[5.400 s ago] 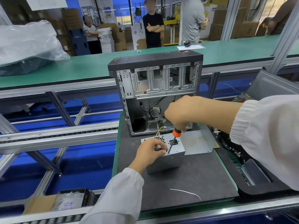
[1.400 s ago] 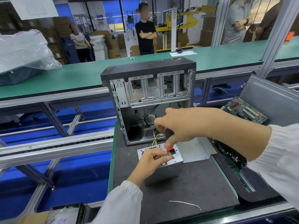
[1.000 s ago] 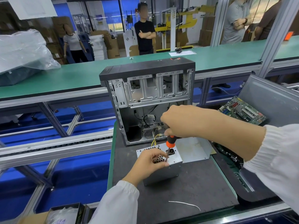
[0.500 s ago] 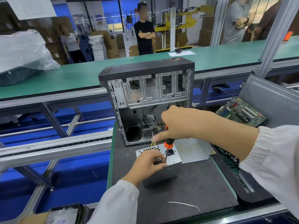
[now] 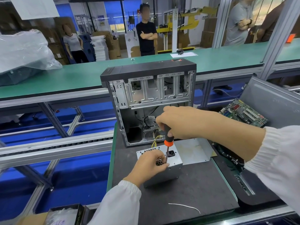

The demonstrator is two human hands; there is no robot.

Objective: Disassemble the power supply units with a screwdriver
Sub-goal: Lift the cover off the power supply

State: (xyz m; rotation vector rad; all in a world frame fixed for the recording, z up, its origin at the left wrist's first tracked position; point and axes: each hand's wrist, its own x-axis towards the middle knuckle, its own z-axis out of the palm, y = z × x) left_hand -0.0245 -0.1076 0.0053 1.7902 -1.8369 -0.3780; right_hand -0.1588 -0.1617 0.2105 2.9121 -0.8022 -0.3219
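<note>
On power supply (image 5: 174, 161): left hand (image 5: 150, 165) steadies; right hand (image 5: 178, 122) grips screwdriver (image 5: 168, 143)

Brightness: bright and even, cool white across the frame.
Source: overhead, out of frame; daylight-like glow from windows at upper centre.
Shadows: soft, short, under the power supply unit (image 5: 162, 169) on the dark mat (image 5: 194, 192).
Glare: pale sheen on the plastic bag (image 5: 24, 51) at upper left; dull highlights on the computer case (image 5: 149, 95) metal.
Distortion: wide-angle bowing of the conveyor rails (image 5: 56, 143) and uprights toward the edges.
Sharpness: centre crisp; white sleeve (image 5: 279, 168) at right soft; background figures hazy.
</note>
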